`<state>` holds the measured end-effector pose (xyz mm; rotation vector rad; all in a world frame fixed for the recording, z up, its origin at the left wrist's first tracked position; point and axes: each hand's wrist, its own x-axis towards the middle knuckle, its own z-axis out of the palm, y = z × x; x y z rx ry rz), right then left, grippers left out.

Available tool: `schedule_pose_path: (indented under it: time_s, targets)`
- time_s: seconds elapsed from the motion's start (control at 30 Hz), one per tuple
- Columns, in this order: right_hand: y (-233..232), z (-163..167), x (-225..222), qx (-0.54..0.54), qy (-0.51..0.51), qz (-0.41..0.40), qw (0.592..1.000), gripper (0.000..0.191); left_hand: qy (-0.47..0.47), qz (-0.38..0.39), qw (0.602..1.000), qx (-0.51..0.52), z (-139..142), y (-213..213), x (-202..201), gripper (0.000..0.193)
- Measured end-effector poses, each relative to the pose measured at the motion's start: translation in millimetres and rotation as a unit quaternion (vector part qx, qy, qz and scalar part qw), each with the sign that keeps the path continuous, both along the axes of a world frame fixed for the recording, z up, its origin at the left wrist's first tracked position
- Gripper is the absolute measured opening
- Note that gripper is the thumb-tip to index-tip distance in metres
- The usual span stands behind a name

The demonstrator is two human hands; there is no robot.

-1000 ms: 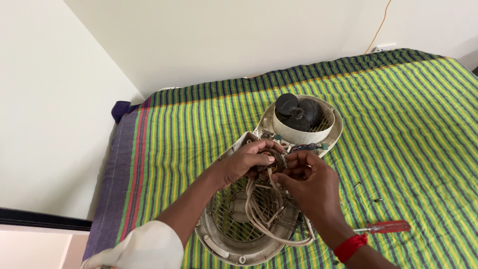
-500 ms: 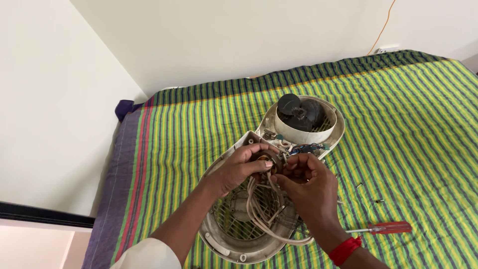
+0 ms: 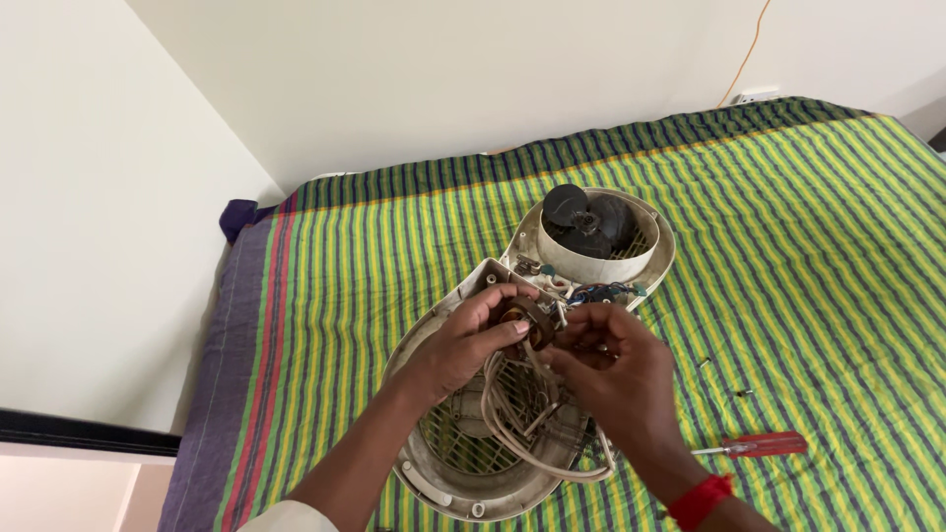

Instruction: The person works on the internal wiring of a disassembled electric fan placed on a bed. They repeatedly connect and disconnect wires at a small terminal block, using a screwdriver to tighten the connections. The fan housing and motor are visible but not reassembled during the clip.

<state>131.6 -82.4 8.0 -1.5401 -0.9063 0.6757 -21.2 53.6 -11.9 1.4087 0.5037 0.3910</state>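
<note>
An opened cream plastic fan housing [image 3: 463, 483] lies on a striped green bedsheet [image 3: 374, 256]. Its far half holds a black fan blade [image 3: 589, 219] inside a round shroud. My left hand [image 3: 471, 340] grips a small brown round part [image 3: 522, 317] with wires over the middle of the housing. My right hand [image 3: 611, 366], with a red band at the wrist, pinches the wires right beside that part. A loop of beige cord [image 3: 527, 438] hangs below both hands onto the grille.
A red-handled screwdriver [image 3: 757, 445] lies on the sheet to the right of my right wrist. Two small screws [image 3: 744, 392] lie above it. White walls border the bed at left and behind; an orange cable [image 3: 751, 44] runs down the back wall.
The view has shifted slightly. Both hands stay over the housing's middle, still working the small brown part and its wires; the screwdriver has not moved.
</note>
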Motion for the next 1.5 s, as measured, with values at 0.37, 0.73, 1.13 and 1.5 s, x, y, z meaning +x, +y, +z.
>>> schedule_pose_path:
  time_s: [0.37, 0.73, 1.13, 1.5]
  targets:
    - [-95, -74, 182, -0.393, -0.225, -0.193, 0.871, 0.054, 0.002, 0.016, 1.0, 0.009, -5, -2, 0, 0.046]
    - [-138, -139, 216, -0.602, -0.196, -0.132, 0.763, 0.076, 0.012, 0.024, 0.999, 0.027, -7, -5, 2, 0.046]
    - [-148, -119, 195, -0.368, 0.092, -0.236, 0.894, 0.03, -0.012, 0.033, 0.999, 0.042, -8, -13, 3, 0.044]
    - [-139, -87, 197, -0.19, 0.292, -0.192, 0.918, 0.033, -0.049, 0.075, 0.995, 0.048, -23, -22, 15, 0.044]
